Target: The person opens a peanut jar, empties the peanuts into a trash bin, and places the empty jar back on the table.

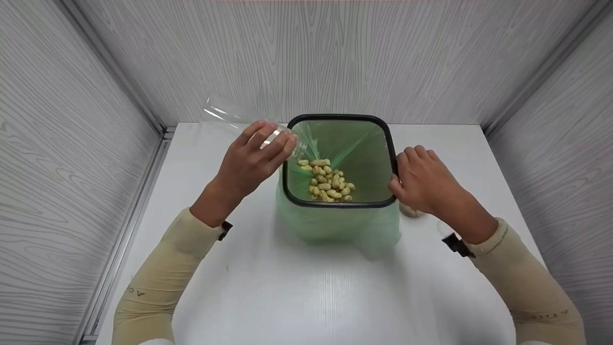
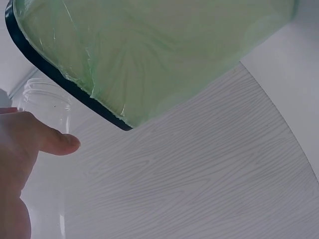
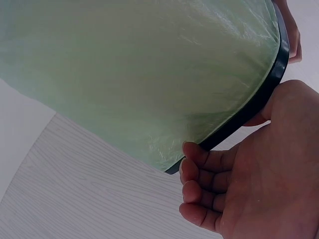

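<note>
My left hand (image 1: 256, 155) grips a clear plastic jar (image 1: 222, 112), tilted with its threaded mouth at the left rim of the bin. Inside the jar I see nothing. The trash bin has a black rim (image 1: 340, 204) and a green plastic bag (image 1: 335, 225) lining it and hanging down outside. A pile of unshelled peanuts (image 1: 330, 184) lies in the bag, toward the left and near side. On the opposite side my right hand (image 1: 424, 182) holds the rim; in the right wrist view its fingers (image 3: 199, 194) curl toward the rim's outside.
A small brownish round object (image 1: 411, 211) is partly hidden behind the bin and my right wrist. Beside that forearm lies a clear rounded piece (image 1: 445, 229). The white table (image 1: 306, 297) is enclosed by wood-grain panels (image 1: 306, 57) at the back and both sides.
</note>
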`<state>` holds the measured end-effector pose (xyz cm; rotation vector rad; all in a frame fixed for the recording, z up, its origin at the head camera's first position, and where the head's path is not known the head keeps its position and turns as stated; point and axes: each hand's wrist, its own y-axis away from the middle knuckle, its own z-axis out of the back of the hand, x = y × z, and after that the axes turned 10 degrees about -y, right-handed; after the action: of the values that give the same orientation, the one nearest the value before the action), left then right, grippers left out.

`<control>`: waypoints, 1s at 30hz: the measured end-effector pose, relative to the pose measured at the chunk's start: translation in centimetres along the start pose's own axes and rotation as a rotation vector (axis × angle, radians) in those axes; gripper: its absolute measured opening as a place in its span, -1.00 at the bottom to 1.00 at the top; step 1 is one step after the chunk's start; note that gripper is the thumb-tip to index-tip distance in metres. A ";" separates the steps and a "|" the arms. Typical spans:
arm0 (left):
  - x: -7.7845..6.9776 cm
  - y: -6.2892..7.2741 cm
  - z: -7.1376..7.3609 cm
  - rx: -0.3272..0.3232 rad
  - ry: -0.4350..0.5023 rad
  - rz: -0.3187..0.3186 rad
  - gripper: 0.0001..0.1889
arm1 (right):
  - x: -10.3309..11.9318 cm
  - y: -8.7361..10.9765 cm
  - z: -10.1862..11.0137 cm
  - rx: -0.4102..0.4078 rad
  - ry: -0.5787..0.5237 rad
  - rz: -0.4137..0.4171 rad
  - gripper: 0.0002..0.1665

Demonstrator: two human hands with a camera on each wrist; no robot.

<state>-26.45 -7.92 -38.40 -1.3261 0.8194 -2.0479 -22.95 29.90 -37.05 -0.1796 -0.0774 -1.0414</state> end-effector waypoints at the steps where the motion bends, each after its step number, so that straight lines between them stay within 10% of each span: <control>1: 0.0 0.0 0.0 -0.002 0.007 0.014 -0.67 | 0.0 0.0 0.0 -0.001 0.001 0.001 -0.65; 30: 0.1 -0.4 1.1 0.000 0.054 0.212 -0.74 | -0.1 -0.1 0.1 0.006 -0.008 -0.003 -0.65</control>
<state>-25.56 -7.92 -37.67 -1.1356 0.9411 -1.9232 -23.05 29.96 -36.96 -0.1778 -0.0877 -1.0430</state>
